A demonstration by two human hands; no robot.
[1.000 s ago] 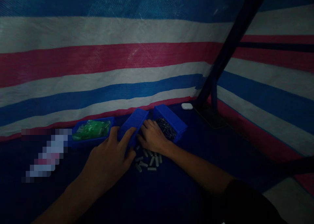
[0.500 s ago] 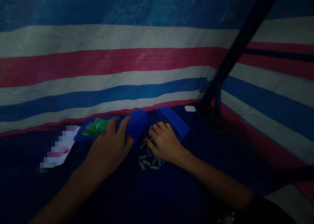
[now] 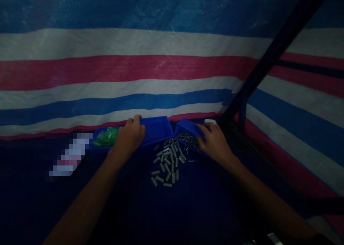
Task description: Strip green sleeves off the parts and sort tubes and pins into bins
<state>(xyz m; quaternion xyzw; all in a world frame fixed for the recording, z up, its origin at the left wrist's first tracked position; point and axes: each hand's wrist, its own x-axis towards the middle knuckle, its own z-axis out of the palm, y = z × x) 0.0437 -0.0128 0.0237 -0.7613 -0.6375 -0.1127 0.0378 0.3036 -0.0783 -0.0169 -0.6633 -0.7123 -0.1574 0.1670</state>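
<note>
My left hand [image 3: 131, 132] grips the left side of a blue plastic tray [image 3: 158, 128], its fingers closed over the edge. My right hand [image 3: 215, 141] is closed on the right wall of a smaller blue bin [image 3: 188, 125]. Thin metal pins [image 3: 189, 139] that look like nails or rivets lie in and at the mouth of this bin. Between my hands, a pile of short grey metal cylinders [image 3: 168, 161] spreads over the dark blue surface in front of the tray. Dim light hides the finer detail of my fingertips.
Left of my left hand, another blue tray [image 3: 94, 149] holds a green plastic packet [image 3: 107, 135]. A blurred-out white sheet [image 3: 72, 155] lies farther left. Behind the bin is a white object [image 3: 210, 121]. Striped sheeting [image 3: 134, 69] and a dark slanted post [image 3: 264, 58] bound the surface.
My right hand has left the cylinder pile and moved right onto the bin. The middle tray now sits flatter and faces me, with my left hand closed on its side. More cylinders show.
</note>
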